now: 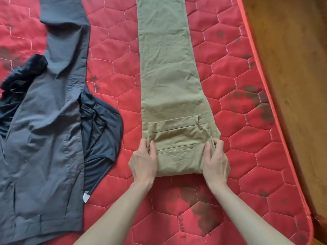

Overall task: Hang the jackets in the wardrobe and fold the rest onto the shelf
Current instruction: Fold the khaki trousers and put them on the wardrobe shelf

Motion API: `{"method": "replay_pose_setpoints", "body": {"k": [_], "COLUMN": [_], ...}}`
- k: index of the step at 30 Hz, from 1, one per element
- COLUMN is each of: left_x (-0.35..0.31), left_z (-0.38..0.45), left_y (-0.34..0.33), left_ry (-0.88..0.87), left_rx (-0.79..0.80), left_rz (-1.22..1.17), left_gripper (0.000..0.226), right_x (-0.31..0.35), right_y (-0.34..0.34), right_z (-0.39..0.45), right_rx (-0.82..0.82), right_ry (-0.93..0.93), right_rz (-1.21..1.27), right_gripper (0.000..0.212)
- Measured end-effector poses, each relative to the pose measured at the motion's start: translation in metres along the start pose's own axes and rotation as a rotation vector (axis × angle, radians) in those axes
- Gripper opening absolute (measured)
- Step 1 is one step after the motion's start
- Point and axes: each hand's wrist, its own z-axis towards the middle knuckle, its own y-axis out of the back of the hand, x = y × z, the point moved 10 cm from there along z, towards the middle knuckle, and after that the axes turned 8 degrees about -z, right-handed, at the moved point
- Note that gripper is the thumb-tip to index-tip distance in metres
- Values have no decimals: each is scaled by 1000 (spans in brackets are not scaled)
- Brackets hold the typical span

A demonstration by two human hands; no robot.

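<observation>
Currently both hands clamp the folded waist end of the khaki trousers, which lie lengthwise on the red quilted mattress. Left hand grips the left edge of the fold, thumb on top; right hand grips the right edge the same way. Waistband is doubled over the seat, back pocket up. Grey jacket lies spread to the left, apart from the trousers, dark lining showing. Wooden floor right of the mattress.

Left hand and right hand grip, fingers curled.
</observation>
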Motion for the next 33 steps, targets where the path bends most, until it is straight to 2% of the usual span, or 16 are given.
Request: {"method": "replay_pose_setpoints", "body": {"k": [1,3,5,7,12,16,19,21,25,28,31,33], "left_x": [-6,-27,-52,-61,-38,-27,-30,-30,-24,-10,1,1], "left_z": [-3,-11,-30,-47,-38,-31,-30,-31,-24,-10,-1,4], "left_y": [6,10,-7,-33,-67,-76,-75,-72,-50,-28,-20,-20], "left_ry": [-68,-334,-643,-767,-708,-718,-705,-730,-964,-1085,-1200,-1270], "left_rx": [-44,-74,31,196,297,258,283,329,516,719,849,842], "left_rz": [33,97,164,211,352,397,414,401,381,349,465,574], "left_gripper": [10,36,53,60,77,84,84,83,78,96,116,119], "right_x": [7,32,57,68,54,49,52,50,27,2,-11,-14], "right_y": [5,10,-4,-23,-54,-63,-62,-61,-43,-25,-15,-11], "right_z": [1,-3,-14,-22,-3,0,1,1,8,23,36,42], "right_rx": [-32,-86,-55,2,111,121,158,223,351,414,447,438], "right_ry": [104,389,709,892,865,863,834,879,1198,1315,1386,1415], "right_rz": [-45,-189,-321,-388,-454,-441,-444,-431,-491,-539,-593,-639], "right_gripper": [34,50,59,65,87,86,86,84,72,70,88,102]}}
